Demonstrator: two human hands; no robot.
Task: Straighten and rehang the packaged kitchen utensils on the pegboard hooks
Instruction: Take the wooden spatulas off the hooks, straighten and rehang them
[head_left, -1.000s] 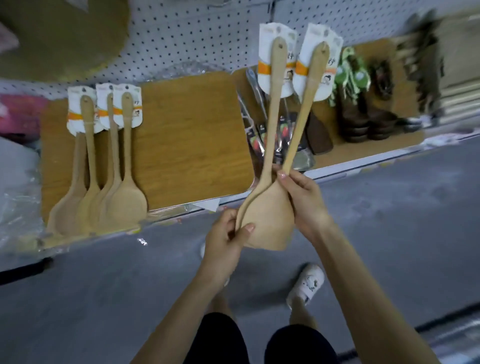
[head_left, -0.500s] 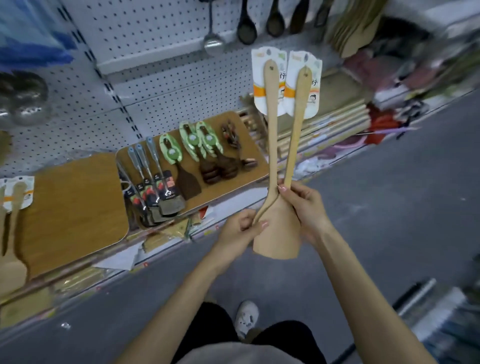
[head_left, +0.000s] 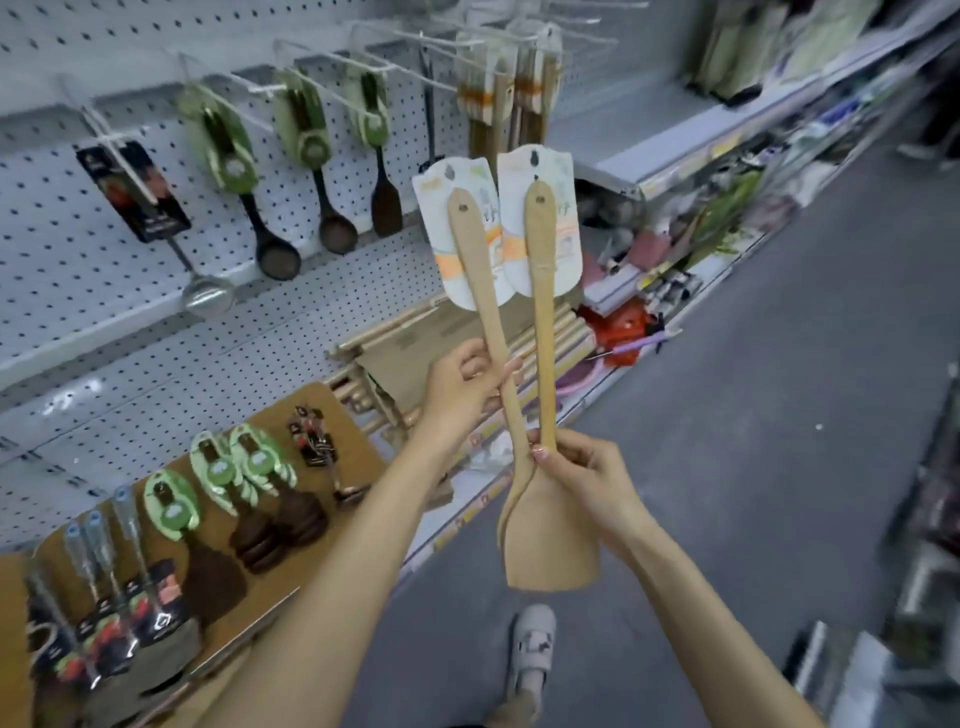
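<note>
In the head view, two carded wooden spatulas are standing upright in the middle of the frame, held in the air in front of the shelving and touching no hook. The left hand (head_left: 462, 389) is gripping the left wooden spatula (head_left: 485, 296) about halfway down its handle, thumb lying across the front and fingers (head_left: 470, 358) curling round behind. The right hand (head_left: 587, 478) is pinching the right wooden spatula (head_left: 543, 312) low on its handle, just above the blade, thumb and fingertips closing on the spot where the two handles are meeting. The handles are spreading upward in a narrow V. The right blade is facing the camera flat, and the left blade is showing edge-on against it. Each handle top is lying on a white backing card (head_left: 563, 228) with an orange band, and the two cards are overlapping slightly.

In the upper left of the frame, the white pegboard (head_left: 78, 249) is carrying wire hooks (head_left: 395, 67) with dark spoons on green cards (head_left: 228, 150) and a steel ladle (head_left: 208, 296). Bundled wooden utensils (head_left: 498, 88) are hanging at top centre. In the lower left, a shelf board (head_left: 332, 400) is holding green-carded dark turners (head_left: 218, 467) and steel turners (head_left: 119, 623). Light wooden rods (head_left: 389, 332) are lying stacked behind the left hand. A pale shoe (head_left: 532, 649) is standing on the grey floor (head_left: 753, 415) at bottom centre.
</note>
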